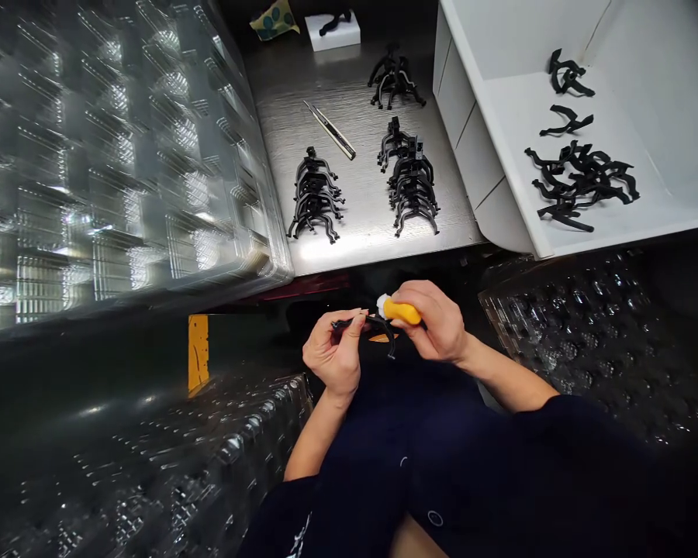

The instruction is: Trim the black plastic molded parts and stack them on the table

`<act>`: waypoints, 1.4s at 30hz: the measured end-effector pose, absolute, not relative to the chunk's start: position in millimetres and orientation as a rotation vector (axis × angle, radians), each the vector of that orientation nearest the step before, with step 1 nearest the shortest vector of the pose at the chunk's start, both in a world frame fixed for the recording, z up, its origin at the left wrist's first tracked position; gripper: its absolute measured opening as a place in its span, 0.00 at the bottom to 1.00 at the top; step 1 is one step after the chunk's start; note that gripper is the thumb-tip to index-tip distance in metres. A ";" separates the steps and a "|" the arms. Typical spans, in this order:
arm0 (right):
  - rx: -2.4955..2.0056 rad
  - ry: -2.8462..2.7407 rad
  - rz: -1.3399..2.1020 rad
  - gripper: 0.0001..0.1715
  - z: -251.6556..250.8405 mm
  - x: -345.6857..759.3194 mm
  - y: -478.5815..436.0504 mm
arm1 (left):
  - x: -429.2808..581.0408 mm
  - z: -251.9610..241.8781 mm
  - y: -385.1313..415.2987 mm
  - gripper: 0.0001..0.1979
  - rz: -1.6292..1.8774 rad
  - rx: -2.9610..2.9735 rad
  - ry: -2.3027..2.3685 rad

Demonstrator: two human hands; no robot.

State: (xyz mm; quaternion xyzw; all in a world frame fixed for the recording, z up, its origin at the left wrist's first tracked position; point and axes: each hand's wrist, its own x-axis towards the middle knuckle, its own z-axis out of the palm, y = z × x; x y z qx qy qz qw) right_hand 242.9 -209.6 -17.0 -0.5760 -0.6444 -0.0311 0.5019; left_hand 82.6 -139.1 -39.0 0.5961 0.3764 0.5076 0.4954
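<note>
My left hand (336,355) pinches a black branched plastic part (388,333) just in front of the table edge. One curved leg of the part sticks out to the right between my hands. Closed around a small yellow-handled tool (402,311) with a white collar is my right hand (439,322). The white end of that tool points left, close to the part; whether a tip touches it I cannot tell. On the metal table, like parts sit in a left row (315,198), a right row (412,186) and a far cluster (394,77).
A slim utility knife (330,130) lies between the rows. Behind it are a white block (333,32) with a black part on top and a patterned packet (274,21). Clear plastic trays (122,155) are stacked at left. The white bin (503,147) at right holds loose black parts (587,174).
</note>
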 end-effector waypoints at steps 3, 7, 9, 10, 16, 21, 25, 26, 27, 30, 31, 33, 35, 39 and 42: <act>-1.459 -1.516 -0.178 0.15 -20.3 242.8 -207.3 | 88.6 -37.1 -139.1 0.10 1.249 1.338 0.946; -1.359 -1.562 -0.156 0.17 -24.6 242.2 -205.9 | 89.9 -34.0 -139.5 0.07 1.272 1.336 0.916; -1.412 -1.535 -0.142 0.14 -29.1 247.4 -203.3 | 86.6 -31.4 -138.6 0.03 1.282 1.472 0.862; -1.474 -1.487 -0.081 0.12 -30.7 251.5 -202.1 | 84.6 -30.0 -137.4 0.02 1.292 1.603 0.824; -1.449 -1.204 0.709 0.06 -11.5 260.8 -210.2 | 79.8 -30.0 -122.8 0.12 1.433 2.479 0.432; -1.647 -1.389 0.831 0.16 9.5 245.6 -218.6 | 83.8 -35.5 -115.4 0.13 1.444 2.668 0.211; -1.653 -1.360 0.899 0.15 5.0 247.5 -216.5 | 82.7 -27.0 -117.2 0.23 1.394 2.640 0.344; -1.634 -1.322 0.908 0.14 1.9 249.5 -216.3 | 81.5 -23.8 -118.5 0.28 1.349 2.579 0.462; -1.615 -1.280 0.920 0.14 -1.5 251.6 -216.5 | 79.9 -20.8 -120.0 0.32 1.282 2.490 0.578; -1.568 -1.190 0.966 0.16 -11.6 255.9 -218.3 | 74.2 -15.7 -125.0 0.31 1.065 2.211 0.751; -1.555 -1.186 0.965 0.16 -14.5 256.4 -219.0 | 72.5 -15.5 -126.3 0.28 1.029 2.163 0.758; -1.535 -1.210 0.923 0.14 -19.1 256.0 -220.0 | 70.2 -16.7 -128.0 0.23 1.022 2.138 0.767; -1.522 -1.258 0.858 0.13 -22.2 255.1 -220.4 | 69.2 -18.4 -128.3 0.21 1.047 2.149 0.778; -1.506 -1.319 0.760 0.10 -24.9 254.0 -219.4 | 69.0 -19.0 -128.4 0.20 1.071 2.165 0.783; -1.500 -1.338 0.735 0.11 -25.6 253.9 -218.8 | 69.9 -17.6 -128.4 0.20 1.075 2.183 0.783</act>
